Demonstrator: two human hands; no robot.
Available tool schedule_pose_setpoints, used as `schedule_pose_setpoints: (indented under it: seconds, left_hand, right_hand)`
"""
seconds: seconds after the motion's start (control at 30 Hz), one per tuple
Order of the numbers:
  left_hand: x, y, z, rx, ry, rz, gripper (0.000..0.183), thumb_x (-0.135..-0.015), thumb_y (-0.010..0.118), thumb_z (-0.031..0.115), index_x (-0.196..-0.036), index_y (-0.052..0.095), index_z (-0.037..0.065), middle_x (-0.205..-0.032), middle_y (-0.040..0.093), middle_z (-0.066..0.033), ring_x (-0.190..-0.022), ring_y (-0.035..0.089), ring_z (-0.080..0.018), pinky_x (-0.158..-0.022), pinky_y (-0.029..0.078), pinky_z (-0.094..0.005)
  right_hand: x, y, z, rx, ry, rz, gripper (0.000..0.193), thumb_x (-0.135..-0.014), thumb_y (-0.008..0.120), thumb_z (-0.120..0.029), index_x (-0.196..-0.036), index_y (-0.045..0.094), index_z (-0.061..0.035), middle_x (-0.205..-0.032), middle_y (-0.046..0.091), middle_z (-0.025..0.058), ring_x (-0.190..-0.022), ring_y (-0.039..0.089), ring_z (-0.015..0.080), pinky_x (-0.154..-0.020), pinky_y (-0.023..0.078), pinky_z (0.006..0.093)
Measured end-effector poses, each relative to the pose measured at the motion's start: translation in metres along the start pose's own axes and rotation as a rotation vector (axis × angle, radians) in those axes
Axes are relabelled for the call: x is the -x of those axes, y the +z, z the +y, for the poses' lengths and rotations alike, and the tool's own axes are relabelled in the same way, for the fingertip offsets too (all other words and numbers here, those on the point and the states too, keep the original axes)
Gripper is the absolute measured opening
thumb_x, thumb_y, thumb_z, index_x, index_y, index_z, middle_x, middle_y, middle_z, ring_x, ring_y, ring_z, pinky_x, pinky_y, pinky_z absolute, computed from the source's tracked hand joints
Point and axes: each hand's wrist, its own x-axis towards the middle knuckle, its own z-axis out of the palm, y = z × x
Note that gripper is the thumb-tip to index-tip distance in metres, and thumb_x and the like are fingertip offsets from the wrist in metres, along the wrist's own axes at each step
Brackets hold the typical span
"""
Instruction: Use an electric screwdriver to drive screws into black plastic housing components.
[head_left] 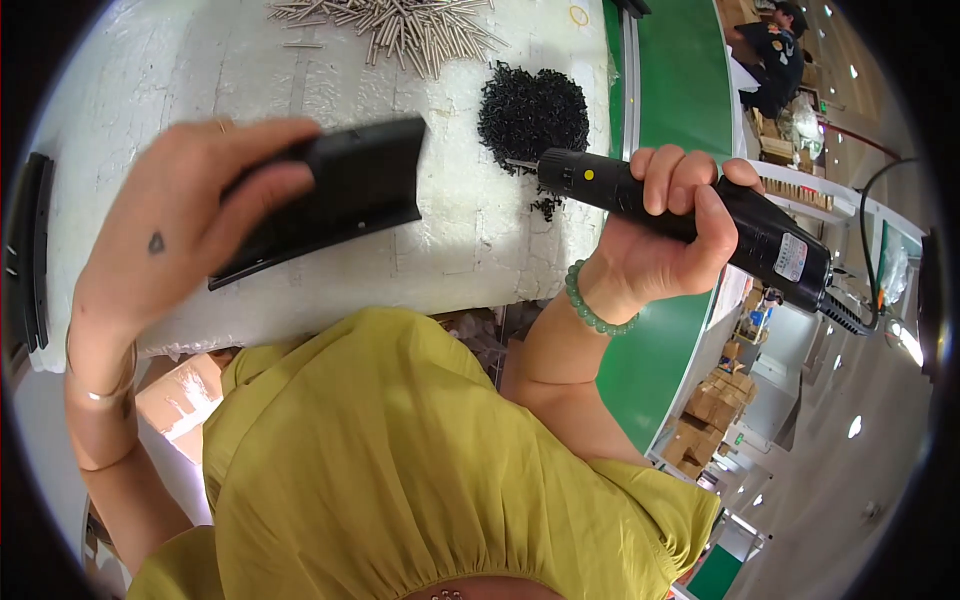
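Nearest, a person's olive top fills the foreground, and past it I see two bare hands over a white table. The left hand grips a black panel by its left end, the thumb bent across the near face; the panel, a little blurred, rises slightly toward the right. The right hand is wrapped firmly around a black driver. Its bit points left, at the lower edge of a heap of black screws; I can't tell whether it touches one. To my mind, the step in hand is dipping the bit among the screws, done best with a loose wrist, a shallow angle and the panel held well clear. The driver's nose reaches out left of the right fist, its cord end to the right; most of the panel extends right of the left hand's fingers. Farther off lie silver pins, a green bench and a seated co-worker.
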Motion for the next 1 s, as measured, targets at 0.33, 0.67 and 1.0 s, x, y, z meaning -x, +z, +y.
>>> schedule_pose_setpoints:
  seconds: [0.33, 0.67, 1.0]
  left_hand:
    - [0.015, 0.042, 0.006, -0.236, 0.082, 0.125, 0.086, -0.048, 0.082, 0.015, -0.127, 0.050, 0.007, -0.120, 0.048, -0.0149, -0.108, 0.047, -0.0343, -0.093, 0.040, -0.0403]
    - [-0.063, 0.052, 0.024, -0.071, 0.597, 0.266, 0.035, -0.063, 0.077, 0.014, -0.095, 0.065, 0.006, -0.099, 0.056, -0.0088, -0.101, 0.051, -0.0300, -0.084, 0.044, -0.0425]
    - [-0.135, 0.092, 0.040, -0.125, 0.829, 0.349, 0.015, -0.068, 0.074, 0.014, -0.080, 0.069, 0.006, -0.089, 0.062, -0.0017, -0.098, 0.054, -0.0225, -0.089, 0.042, -0.0376]
  right_hand:
    - [0.015, -0.005, 0.001, 0.056, 0.007, 0.076, 0.031, -0.074, 0.052, -0.004, -0.104, 0.047, -0.0054, -0.059, 0.044, 0.0048, -0.047, 0.041, 0.0153, -0.054, 0.041, 0.0332]
    - [0.005, -0.016, -0.018, 0.014, -0.036, 0.018, 0.034, -0.074, 0.049, -0.009, -0.108, 0.047, -0.0079, -0.059, 0.040, 0.0039, -0.046, 0.038, 0.0146, -0.054, 0.041, 0.0341]
    - [-0.004, -0.016, -0.033, -0.020, -0.072, -0.119, 0.031, -0.077, 0.049, -0.012, -0.108, 0.052, -0.0107, -0.061, 0.038, -0.0006, -0.052, 0.038, 0.0115, -0.058, 0.034, 0.0307]
